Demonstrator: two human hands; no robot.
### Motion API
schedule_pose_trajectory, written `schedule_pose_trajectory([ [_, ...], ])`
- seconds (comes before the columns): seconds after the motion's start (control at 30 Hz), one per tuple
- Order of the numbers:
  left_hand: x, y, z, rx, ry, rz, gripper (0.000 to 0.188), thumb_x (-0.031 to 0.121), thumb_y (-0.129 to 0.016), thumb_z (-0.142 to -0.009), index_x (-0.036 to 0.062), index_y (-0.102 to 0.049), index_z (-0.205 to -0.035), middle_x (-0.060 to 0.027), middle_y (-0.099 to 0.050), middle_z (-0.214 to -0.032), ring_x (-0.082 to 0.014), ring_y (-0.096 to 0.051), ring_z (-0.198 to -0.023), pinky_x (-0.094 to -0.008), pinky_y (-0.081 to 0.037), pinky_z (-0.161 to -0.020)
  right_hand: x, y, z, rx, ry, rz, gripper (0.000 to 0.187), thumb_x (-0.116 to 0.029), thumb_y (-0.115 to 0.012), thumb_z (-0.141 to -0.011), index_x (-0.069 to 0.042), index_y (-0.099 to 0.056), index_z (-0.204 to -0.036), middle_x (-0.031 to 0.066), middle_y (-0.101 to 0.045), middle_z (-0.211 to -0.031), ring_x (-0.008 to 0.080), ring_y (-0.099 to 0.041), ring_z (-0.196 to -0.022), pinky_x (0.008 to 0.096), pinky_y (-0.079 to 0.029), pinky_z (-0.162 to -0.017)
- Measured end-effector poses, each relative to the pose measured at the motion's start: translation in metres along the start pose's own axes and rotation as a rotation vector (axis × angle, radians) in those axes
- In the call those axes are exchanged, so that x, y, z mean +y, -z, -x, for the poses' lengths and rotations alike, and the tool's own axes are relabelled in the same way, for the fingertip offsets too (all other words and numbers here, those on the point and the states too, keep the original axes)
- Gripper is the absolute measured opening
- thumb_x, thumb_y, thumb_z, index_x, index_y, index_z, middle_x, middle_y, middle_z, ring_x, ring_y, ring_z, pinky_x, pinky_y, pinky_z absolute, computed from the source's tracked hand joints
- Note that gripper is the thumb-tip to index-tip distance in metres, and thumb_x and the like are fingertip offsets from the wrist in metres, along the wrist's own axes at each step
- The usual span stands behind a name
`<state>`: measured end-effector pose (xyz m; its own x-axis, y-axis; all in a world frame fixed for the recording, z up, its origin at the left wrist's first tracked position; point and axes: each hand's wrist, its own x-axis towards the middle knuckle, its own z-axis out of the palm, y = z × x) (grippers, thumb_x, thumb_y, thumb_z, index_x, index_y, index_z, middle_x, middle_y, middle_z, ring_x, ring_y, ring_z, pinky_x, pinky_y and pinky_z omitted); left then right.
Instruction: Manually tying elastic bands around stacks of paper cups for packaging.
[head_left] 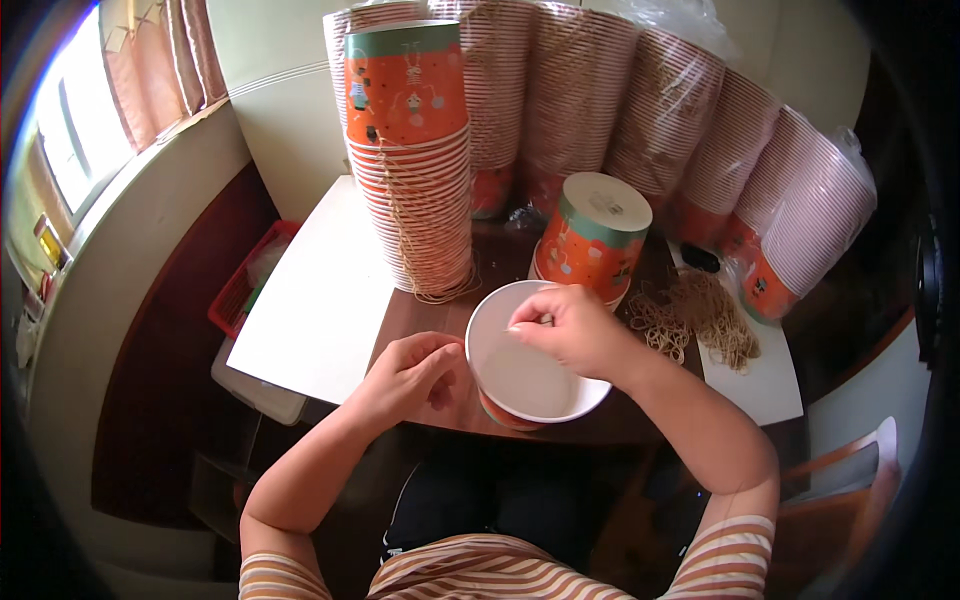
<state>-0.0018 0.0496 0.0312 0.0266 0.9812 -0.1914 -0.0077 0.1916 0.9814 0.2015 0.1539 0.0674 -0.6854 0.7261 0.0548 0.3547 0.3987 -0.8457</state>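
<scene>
both hands (410, 372) on paper cup (528, 385)

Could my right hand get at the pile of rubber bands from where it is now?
Probably yes: the right hand is over the open cup, and the rubber bands lie uncovered just to its right.

clear plastic bags (800, 200) | sleeve cup stacks | table's back right
</scene>
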Motion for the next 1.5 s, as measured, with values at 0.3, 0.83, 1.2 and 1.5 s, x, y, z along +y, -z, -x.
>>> schedule_pose_trajectory([
  [0.3, -0.010, -0.002, -0.011, 0.098, -0.142, -0.280, 0.024, 0.010, -0.057, -0.091, -0.0066, -0.061, -0.108, -0.0064, -0.065, -0.082, -0.0088, -0.060, -0.066, -0.0221, -0.050, -0.061, 0.008, -0.020, -0.016, -0.100, 0.018, 0.128, 0.014, -0.014, -0.065, -0.081, 0.000, -0.067, -0.084, 0.0081, -0.061, -0.080, 0.0176, -0.060, -0.072, 0.0308, -0.049, -0.064],
  [0.83, -0.004, -0.004, -0.013, 0.109, -0.169, -0.352, 0.024, 0.008, -0.058, -0.088, -0.0079, -0.061, -0.106, -0.0091, -0.067, -0.084, -0.0106, -0.063, -0.069, -0.0237, -0.051, -0.063, 0.016, -0.028, -0.019, -0.088, 0.094, 0.147, 0.013, -0.012, -0.064, -0.080, 0.000, -0.067, -0.083, 0.0106, -0.061, -0.083, 0.0204, -0.061, -0.072, 0.0325, -0.049, -0.064],
  [1.2, -0.002, -0.004, -0.012, 0.109, -0.153, -0.389, 0.023, 0.008, -0.058, -0.089, -0.0065, -0.062, -0.106, -0.0081, -0.067, -0.083, -0.0102, -0.063, -0.069, -0.0239, -0.051, -0.063, 0.012, -0.027, -0.020, -0.066, 0.039, 0.152, 0.013, -0.012, -0.064, -0.079, 0.000, -0.067, -0.083, 0.0130, -0.062, -0.086, 0.0224, -0.062, -0.073, 0.0339, -0.050, -0.066],
  [1.5, 0.000, -0.004, -0.012, 0.115, -0.151, -0.416, 0.022, 0.008, -0.057, -0.089, -0.0058, -0.063, -0.105, -0.0080, -0.066, -0.081, -0.0104, -0.063, -0.068, -0.0238, -0.051, -0.063, 0.011, -0.029, -0.021, -0.084, 0.065, 0.144, 0.012, -0.012, -0.064, -0.079, 0.000, -0.067, -0.083, 0.0131, -0.062, -0.087, 0.0215, -0.062, -0.074, 0.0336, -0.049, -0.065],
])
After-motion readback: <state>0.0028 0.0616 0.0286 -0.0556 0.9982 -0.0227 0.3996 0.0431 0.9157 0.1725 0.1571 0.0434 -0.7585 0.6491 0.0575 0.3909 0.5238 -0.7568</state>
